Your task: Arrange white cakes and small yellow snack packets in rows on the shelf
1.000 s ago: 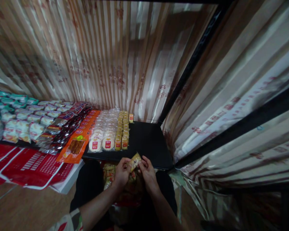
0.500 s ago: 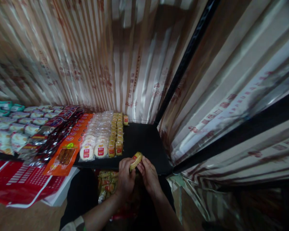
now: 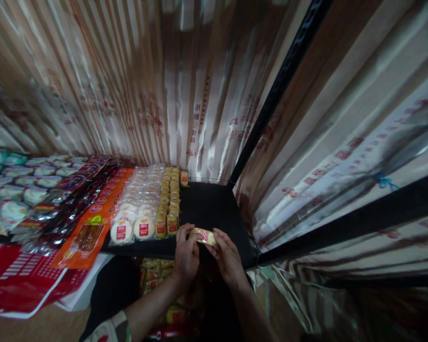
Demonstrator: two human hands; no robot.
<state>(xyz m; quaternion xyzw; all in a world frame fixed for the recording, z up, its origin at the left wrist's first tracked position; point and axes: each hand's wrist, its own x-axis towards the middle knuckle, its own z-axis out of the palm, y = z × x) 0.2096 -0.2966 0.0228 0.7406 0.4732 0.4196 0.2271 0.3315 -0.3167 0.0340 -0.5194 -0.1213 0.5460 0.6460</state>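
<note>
A small wrapped snack (image 3: 204, 236) in a yellow packet with red print is held level between both hands, above the front edge of the black shelf (image 3: 214, 209). My left hand (image 3: 186, 251) pinches its left end, and my right hand (image 3: 228, 254) grips the right end. Just left of the hands stand rows of like yellow packets (image 3: 166, 224), with a single packet (image 3: 184, 178) at the back starting another row. Below the hands, more yellow packets (image 3: 153, 270) lie in a bag or box between my knees, partly hidden by my left arm.
Round white wrapped crackers (image 3: 142, 228), orange packs (image 3: 87, 237), dark red packs (image 3: 64, 213) and white packets (image 3: 16, 209) fill the shelf leftward. A red bag (image 3: 21, 280) hangs at the lower left. Black posts (image 3: 271, 109) and a striped curtain (image 3: 185, 95) close off the back and right.
The snack packet has turned from tilted upright to lying level, with my right hand now gripping its end. The view has shifted slightly.
</note>
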